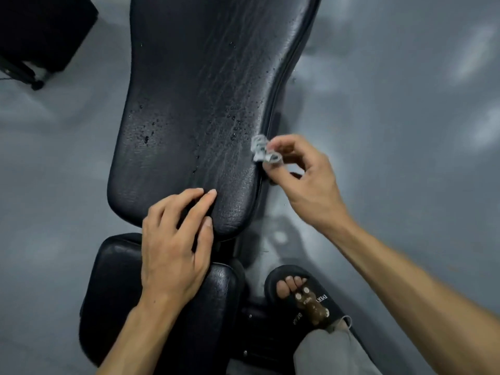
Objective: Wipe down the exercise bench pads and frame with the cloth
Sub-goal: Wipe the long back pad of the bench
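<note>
The long black back pad [200, 90] of the bench runs up the middle, dotted with water drops. Below it lies the shorter black seat pad [108, 288]. My left hand [173, 247] rests across the gap between the pads, its fingertips touching the back pad's near end. My right hand [303, 180] pinches a small crumpled grey cloth [261, 151] at the back pad's right edge. The bench frame [254, 318] shows dark under the seat.
Grey floor [392, 104] surrounds the bench. A black box-like object [40, 28] on a wheeled base stands at the top left. My right foot in a black slide sandal [303, 296] is planted just right of the seat pad.
</note>
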Motion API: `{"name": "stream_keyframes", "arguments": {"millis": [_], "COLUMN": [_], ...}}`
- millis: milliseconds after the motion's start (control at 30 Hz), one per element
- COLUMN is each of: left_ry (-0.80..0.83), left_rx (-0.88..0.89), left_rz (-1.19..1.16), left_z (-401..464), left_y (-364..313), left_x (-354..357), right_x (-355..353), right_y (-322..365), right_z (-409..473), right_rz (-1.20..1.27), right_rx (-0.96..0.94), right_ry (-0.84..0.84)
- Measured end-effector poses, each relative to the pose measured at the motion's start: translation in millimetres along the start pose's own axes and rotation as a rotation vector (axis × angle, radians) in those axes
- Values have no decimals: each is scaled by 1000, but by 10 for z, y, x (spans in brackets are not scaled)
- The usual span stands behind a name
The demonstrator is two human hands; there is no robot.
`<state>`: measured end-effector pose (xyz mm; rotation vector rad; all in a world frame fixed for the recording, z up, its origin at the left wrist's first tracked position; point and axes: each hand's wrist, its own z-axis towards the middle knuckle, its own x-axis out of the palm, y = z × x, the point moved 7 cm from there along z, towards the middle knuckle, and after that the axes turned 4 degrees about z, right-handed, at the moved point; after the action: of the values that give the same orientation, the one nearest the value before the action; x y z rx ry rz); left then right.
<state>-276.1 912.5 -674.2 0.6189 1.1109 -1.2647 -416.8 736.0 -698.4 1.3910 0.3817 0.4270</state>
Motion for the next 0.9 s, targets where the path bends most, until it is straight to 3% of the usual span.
{"name": "stream_keyframes", "arguments": {"millis": [167, 367, 633, 800, 900], "left_ry": [1, -19, -17, -27, -33], "left_rx": [1, 2, -1, 5, 1], "left_rz": [16, 20, 24, 7, 4], "left_z": [2, 6, -3, -14, -20], "left_y": [-24, -32, -33, -27, -29], "left_x": [-1, 2, 14, 3, -3], "right_x": [136, -125, 204, 11, 109], "right_y": [-39, -23, -66, -65, -67], "right_z": [-509, 412, -546, -3, -224], "right_rz": [-36, -89, -100, 2, 79], "right_rx": [-46, -92, -112, -27, 10], "right_ry": [121, -154, 79, -94, -74]}}
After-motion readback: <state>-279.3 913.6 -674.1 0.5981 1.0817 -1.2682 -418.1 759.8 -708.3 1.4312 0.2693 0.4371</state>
